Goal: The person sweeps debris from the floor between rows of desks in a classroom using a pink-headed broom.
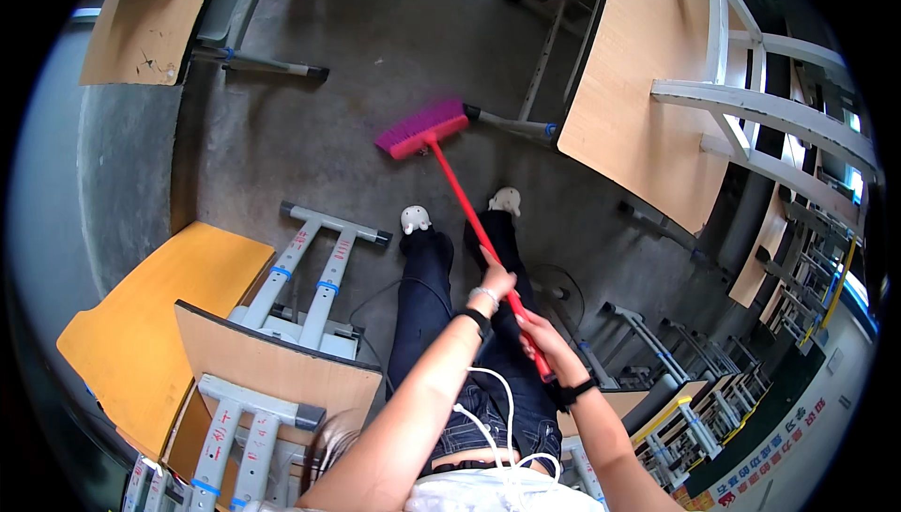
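Note:
Both my hands grip the red handle of a push broom [461, 195], which slants from my waist out to the floor ahead. My left hand [497, 278] wraps the handle lower down, nearer the broom head. Close to the handle's top end, my right hand [547, 340] is closed around it. The broom head [428, 133] has a red-pink block and purple bristles. Its bristles look slightly blurred over the grey concrete floor [303, 139]. The head's right end lies beside, and perhaps against, a desk's foot [473, 113].
A wood-topped desk [640, 89] at right carries an upturned white stool [760, 100]. Another desk [144, 40] stands at upper left. On the left are a yellow board [162, 301] and an upturned desk or stool with grey legs [310, 265]. A dark cable [373, 294] runs by my legs.

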A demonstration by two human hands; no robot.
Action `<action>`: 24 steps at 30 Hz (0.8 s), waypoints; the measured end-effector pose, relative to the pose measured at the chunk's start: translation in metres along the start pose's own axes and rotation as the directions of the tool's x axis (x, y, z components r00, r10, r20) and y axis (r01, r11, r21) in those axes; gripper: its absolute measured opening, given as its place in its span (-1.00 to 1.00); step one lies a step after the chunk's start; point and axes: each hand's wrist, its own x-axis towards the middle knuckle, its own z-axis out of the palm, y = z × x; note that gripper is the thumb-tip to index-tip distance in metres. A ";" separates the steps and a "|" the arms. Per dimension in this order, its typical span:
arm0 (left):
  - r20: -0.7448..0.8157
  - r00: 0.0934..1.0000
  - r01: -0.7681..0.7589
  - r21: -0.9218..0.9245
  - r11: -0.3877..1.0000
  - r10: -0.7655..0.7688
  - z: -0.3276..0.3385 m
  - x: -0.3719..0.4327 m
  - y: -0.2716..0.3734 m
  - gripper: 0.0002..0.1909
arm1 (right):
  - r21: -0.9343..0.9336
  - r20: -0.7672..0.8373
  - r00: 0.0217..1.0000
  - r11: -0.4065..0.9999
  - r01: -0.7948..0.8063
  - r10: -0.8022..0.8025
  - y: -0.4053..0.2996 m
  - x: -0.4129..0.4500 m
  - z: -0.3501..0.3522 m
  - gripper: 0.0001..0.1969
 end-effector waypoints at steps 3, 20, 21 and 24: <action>0.046 0.999 0.031 -0.038 0.999 -0.029 0.026 -0.026 -0.016 -0.02 | 0.021 -0.035 0.996 0.996 -0.087 0.088 0.010 -0.036 -0.004 -0.66; -0.463 0.845 -0.236 0.125 0.964 0.267 -0.097 -0.050 0.046 -0.20 | -0.220 0.203 0.925 0.905 0.364 -0.322 -0.030 0.037 0.082 -0.59; -0.504 0.812 -0.228 0.192 0.955 0.295 -0.113 -0.034 0.043 -0.20 | -0.167 0.213 0.927 0.923 0.346 -0.309 -0.030 0.055 0.088 -0.59; -0.488 0.848 -0.078 0.274 0.958 0.209 -0.116 -0.029 0.031 -0.16 | -0.060 0.200 0.950 0.964 0.258 -0.242 -0.007 0.072 0.086 -0.61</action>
